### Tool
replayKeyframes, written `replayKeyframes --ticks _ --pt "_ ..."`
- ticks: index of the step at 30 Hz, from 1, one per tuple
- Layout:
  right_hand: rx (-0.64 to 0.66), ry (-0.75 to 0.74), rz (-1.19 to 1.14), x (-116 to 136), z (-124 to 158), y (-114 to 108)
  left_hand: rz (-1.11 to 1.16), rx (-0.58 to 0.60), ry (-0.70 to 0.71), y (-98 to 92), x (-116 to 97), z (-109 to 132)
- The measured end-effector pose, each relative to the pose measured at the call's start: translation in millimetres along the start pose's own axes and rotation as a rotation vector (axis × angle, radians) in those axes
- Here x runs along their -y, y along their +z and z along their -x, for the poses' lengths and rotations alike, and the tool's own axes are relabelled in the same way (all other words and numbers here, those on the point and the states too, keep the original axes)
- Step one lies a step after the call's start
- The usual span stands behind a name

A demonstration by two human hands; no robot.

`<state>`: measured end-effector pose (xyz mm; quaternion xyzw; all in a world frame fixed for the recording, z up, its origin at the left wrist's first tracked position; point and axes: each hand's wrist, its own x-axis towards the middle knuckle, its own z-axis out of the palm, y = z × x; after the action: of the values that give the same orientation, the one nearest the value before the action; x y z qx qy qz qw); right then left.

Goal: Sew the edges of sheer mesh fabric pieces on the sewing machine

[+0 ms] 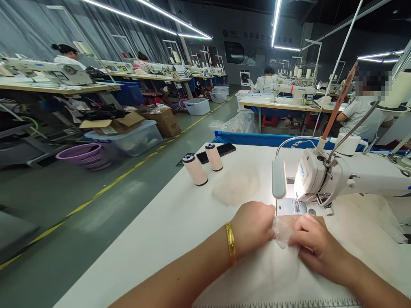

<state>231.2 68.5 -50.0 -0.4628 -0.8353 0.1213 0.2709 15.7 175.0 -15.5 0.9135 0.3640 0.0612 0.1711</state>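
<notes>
Thin, sheer whitish fabric point(283, 233) is stretched between my two hands, just in front of the sewing machine's needle area. My left hand point(255, 222), with a gold band at the wrist, is closed on the fabric's left side, its fingertips partly hidden. On the other side my right hand point(316, 246) pinches the fabric between thumb and fingers. The white sewing machine point(308, 171) stands directly beyond, its metal plate point(285, 207) lit by a small lamp point(278, 177). More sheer fabric point(362, 222) lies to the right under the machine arm.
Two peach thread spools point(195, 170) stand at the table's back left beside a dark phone point(224, 149). A round, sheer piece point(237, 184) lies nearby. A ruler strip point(289, 303) runs along the front edge. Other people sit at machines beyond; a purple basket point(84, 156) is on the floor.
</notes>
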Motion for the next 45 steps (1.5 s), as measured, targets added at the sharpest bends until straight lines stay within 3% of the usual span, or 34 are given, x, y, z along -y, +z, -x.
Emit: replayKeyframes --ticks 3,6,11,16,20,24,31,45 --pt "-0.012 0.020 0.014 -2.7 0.4 -1.7 -0.027 -0.034 0.119 0.6 -6.6 -8.4" --pt "-0.033 0.005 -0.066 -4.7 -1.4 -3.8 0.172 -0.060 0.190 9.3 -11.9 -19.2" --pt "-0.003 0.138 -0.204 -6.3 -2.4 -14.9 0.620 -0.020 0.030 19.0 -9.4 -21.2" --pt "-0.020 0.232 -0.238 -7.5 -1.1 -14.6 0.845 0.032 -0.063 16.2 -11.8 -17.2" --pt "-0.064 0.344 -0.210 -9.1 0.4 -7.5 0.804 0.103 -0.136 13.2 -16.0 -17.9" --pt "-0.085 0.512 -0.277 -8.0 0.5 -4.0 0.776 0.129 -0.114 13.8 -17.4 -19.3" --pt "-0.106 0.594 -0.442 -6.2 -3.0 -5.1 0.886 0.117 -0.089 18.7 -19.6 -17.3" --pt "-0.192 0.470 -0.266 -3.7 -4.6 -3.3 0.828 0.056 -0.106 23.1 -21.1 -16.3"
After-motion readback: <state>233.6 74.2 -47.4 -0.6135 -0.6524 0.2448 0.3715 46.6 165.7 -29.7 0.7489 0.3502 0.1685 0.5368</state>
